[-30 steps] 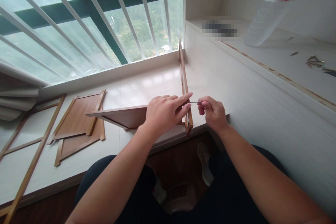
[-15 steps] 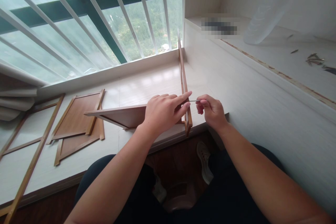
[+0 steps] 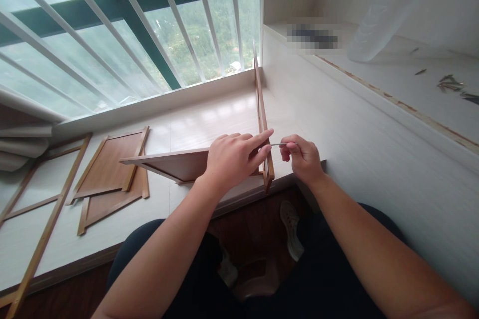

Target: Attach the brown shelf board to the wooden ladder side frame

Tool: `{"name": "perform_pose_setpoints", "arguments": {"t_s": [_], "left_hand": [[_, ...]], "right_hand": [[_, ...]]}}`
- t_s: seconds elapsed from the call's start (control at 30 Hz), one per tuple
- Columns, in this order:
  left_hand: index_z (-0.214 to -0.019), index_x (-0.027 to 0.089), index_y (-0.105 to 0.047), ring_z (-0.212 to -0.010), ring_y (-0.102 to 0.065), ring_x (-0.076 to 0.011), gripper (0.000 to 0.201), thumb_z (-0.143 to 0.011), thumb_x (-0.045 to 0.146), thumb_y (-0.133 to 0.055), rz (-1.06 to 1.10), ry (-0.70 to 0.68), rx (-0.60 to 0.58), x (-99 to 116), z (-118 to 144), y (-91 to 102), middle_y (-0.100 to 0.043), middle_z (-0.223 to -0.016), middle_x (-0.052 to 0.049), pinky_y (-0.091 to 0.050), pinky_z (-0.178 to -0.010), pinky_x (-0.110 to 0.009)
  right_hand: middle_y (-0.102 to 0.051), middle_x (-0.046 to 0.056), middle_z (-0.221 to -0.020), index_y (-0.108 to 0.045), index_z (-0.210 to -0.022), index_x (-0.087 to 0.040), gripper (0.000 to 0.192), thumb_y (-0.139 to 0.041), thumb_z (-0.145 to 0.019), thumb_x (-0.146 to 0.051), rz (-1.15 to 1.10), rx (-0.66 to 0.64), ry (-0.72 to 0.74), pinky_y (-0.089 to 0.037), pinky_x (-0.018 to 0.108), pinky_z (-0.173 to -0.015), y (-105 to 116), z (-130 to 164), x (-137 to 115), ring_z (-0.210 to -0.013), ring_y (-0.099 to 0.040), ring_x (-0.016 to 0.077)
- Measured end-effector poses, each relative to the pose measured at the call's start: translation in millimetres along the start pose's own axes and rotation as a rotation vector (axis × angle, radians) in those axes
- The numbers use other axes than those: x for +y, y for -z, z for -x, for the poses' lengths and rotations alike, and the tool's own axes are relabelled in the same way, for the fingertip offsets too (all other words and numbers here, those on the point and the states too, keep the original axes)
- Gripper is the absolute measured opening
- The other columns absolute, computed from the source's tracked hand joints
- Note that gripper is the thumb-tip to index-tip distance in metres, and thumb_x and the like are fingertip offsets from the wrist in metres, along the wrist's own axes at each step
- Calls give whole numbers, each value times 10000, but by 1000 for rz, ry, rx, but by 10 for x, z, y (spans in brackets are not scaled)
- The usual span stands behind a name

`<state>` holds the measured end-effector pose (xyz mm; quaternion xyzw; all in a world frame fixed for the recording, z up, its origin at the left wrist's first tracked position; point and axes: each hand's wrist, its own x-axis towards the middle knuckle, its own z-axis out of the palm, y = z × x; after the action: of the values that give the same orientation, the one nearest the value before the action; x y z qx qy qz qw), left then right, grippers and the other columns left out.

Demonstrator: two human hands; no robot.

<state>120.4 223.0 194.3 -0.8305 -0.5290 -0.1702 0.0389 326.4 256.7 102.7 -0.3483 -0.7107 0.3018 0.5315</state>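
We sit at a white sill (image 3: pixel 209 119) under the barred window (image 3: pixel 123 35), working where two brown panels meet. Our left hand (image 3: pixel 230 159) lies over the near end of the flat panel (image 3: pixel 168 163), palm down, its first two fingers (image 3: pixel 264 135) stretched out to touch the top edge of the upright panel (image 3: pixel 262 114). That upright panel stands on edge, running from the window wall toward us, and the flat panel butts against its left face.

Our right hand (image 3: pixel 301 157) is just beside the upright panel on its right, thumb and forefinger closed tight on a thin metal pin (image 3: pixel 276 144). The pin lies level, its tip at the panel's right face, close to our left fingertips. We cannot tell how far the tip has gone in.

Against the pictures from a second ago almost nothing has moved: both hands sit in the same places and the pin is at the same spot and angle. We judge the pin is being held and aimed, or pressed very slowly, not yet driven home.

More panels (image 3: pixel 112 169) lie flat to the left. On the shelf (image 3: pixel 411 84) at right lie loose pins (image 3: pixel 451 82).
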Motion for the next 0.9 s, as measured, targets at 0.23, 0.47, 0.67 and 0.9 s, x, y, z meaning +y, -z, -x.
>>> {"name": "perform_pose_setpoints", "arguments": {"t_s": [0.23,0.47,0.67,0.9], "left_hand": [[-1423,437,-580,-847,-691,-173,462,-1033,565,-368,-10,3,-10,3,-3,-4,-790,-954,26,-353,-665,-299],[-1424,429,-586,-845,-692,-168,466,-1031,563,-374,-9,7,-5,6,-1,-5,-787,-935,16,-381,-672,-288],[-1420,438,-589,-848,-693,-164,461,-1032,559,-370,-11,11,-4,13,0,3,-786,-946,14,-386,-674,-286],[-1415,425,-597,-862,-706,-163,466,-1031,560,-370,-9,10,-1,17,-2,10,-793,-960,5,-391,-668,-291]], "right_hand": [[-535,-32,-577,-616,-870,-205,350,-445,-1058,-446,19,40,-5,-431,232,-582,-12,12,-10,-533,-510,94],[-540,-34,-576,-620,-883,-205,348,-451,-1054,-456,-7,32,-32,-435,236,-582,6,7,-7,-526,-511,94],[-539,-31,-581,-620,-883,-202,362,-449,-1053,-472,-2,23,-29,-430,239,-580,6,2,3,-524,-509,94],[-552,-24,-585,-631,-892,-204,391,-464,-1033,-528,-48,-4,-55,-451,247,-560,21,-27,12,-522,-521,105]]}}
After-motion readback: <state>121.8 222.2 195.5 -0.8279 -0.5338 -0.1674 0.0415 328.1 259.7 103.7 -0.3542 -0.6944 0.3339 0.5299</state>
